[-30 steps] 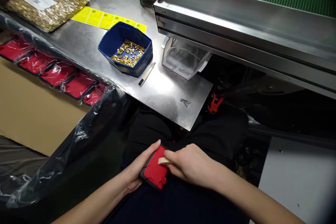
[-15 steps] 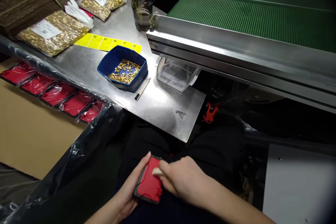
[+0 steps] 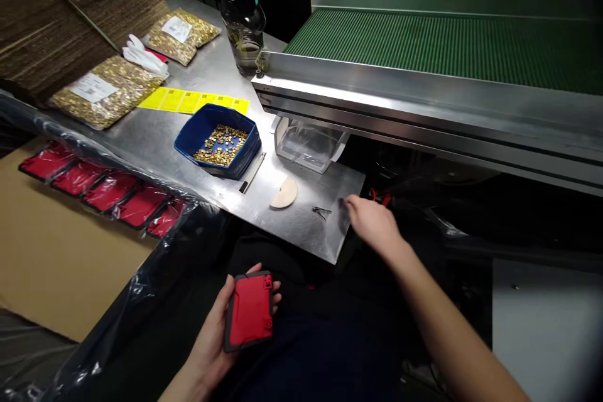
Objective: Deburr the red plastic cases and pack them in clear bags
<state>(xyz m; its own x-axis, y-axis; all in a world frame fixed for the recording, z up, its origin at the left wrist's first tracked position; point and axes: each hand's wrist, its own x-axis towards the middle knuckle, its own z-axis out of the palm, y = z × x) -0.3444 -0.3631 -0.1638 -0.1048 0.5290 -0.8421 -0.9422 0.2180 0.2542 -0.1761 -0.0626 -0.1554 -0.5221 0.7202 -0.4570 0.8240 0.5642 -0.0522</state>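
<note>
My left hand (image 3: 214, 326) is wrapped round a small flat red case with a dark grey edge (image 3: 249, 311), holding it low over my lap. Two small raised red parts show along its right side. Over the right corner of the metal table is my right hand (image 3: 375, 221), its fingertips smeared by motion; whether anything is in them is hidden. Left of those fingertips lie small thin dark metal pieces (image 3: 321, 211). A beige half-round disc (image 3: 283, 193) rests on the table farther left. Behind the right hand, part of an orange object (image 3: 386, 199) shows.
A blue bin (image 3: 188, 138) holds small brass pieces. Beside it lie a slim pen-like tool (image 3: 253, 173) and yellow labels (image 3: 188, 101). A green conveyor (image 3: 400, 38) overhangs a clear bin (image 3: 308, 144). Bagged brass parts (image 3: 107, 91), a bottle (image 3: 244, 28) and wrapped red cases (image 3: 110, 190) are left.
My right hand has left the case and moved up and right to the table corner. The beige piece it held now lies on the table. My left hand has turned the case upright.
</note>
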